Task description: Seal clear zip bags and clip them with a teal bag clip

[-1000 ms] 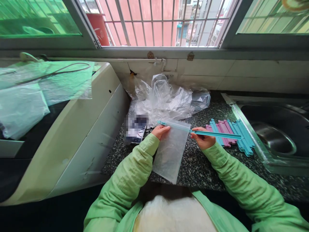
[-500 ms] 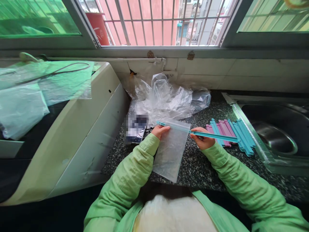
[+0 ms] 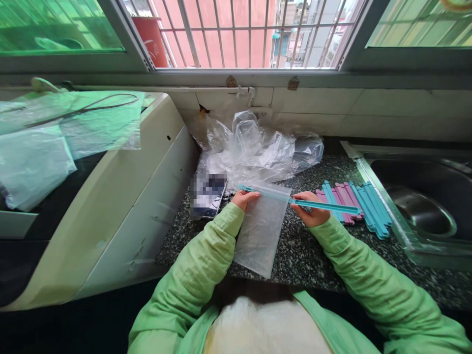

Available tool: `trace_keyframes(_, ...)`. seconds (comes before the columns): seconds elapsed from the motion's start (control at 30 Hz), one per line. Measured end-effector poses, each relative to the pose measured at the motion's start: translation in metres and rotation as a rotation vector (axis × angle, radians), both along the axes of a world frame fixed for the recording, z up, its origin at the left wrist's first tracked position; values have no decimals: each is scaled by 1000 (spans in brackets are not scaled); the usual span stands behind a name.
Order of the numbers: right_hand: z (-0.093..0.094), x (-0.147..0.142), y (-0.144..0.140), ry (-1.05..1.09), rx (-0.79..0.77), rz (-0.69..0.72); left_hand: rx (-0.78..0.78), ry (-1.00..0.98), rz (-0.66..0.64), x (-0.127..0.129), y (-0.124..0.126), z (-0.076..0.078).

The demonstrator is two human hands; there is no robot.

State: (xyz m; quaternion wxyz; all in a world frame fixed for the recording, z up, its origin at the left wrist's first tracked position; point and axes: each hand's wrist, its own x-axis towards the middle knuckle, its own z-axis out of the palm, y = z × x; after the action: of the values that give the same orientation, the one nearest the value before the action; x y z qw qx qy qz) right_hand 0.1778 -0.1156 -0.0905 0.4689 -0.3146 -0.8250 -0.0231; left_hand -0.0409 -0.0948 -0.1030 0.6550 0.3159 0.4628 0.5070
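1. The left hand (image 3: 244, 199) pinches the top left corner of a clear plastic bag (image 3: 260, 231), fingers closed on the bag's upper edge.
2. The right hand (image 3: 309, 214) grips a long teal sealing clip (image 3: 324, 206) near its left end, fingers wrapped around it just beside the bag's top right corner.
3. The clip runs along the bag's mouth from the left hand across to the right hand, and its free length sticks out to the right, over the counter.
4. The bag hangs from its clipped top edge and slopes down toward the person, its lower end resting at the front edge of the speckled dark stone counter (image 3: 295, 255).
5. A pile of spare sealing clips (image 3: 356, 201), teal and pink, lies on the counter just right of the right hand, beside the rim of a steel sink (image 3: 416, 241).
6. Behind the bag, a heap of crumpled clear plastic bags (image 3: 254, 150) sits against the tiled wall under the window.
7. A blurred-out flat object (image 3: 207, 194) lies on the counter just left of the left hand.
8. A white appliance (image 3: 121, 196) stands to the left, draped with plastic sheets.
9. Both arms wear light green sleeves (image 3: 206, 265).
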Motion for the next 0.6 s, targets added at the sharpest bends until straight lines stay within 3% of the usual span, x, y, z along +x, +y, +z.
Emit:
trace_keyframes(0.2,0,2,-1,27,71,-2,-33,10,-2,2,-3,7)
trace_keyframes(0.6,0,1,-4,47,8,-2,-112,91,-38,0,-3,12)
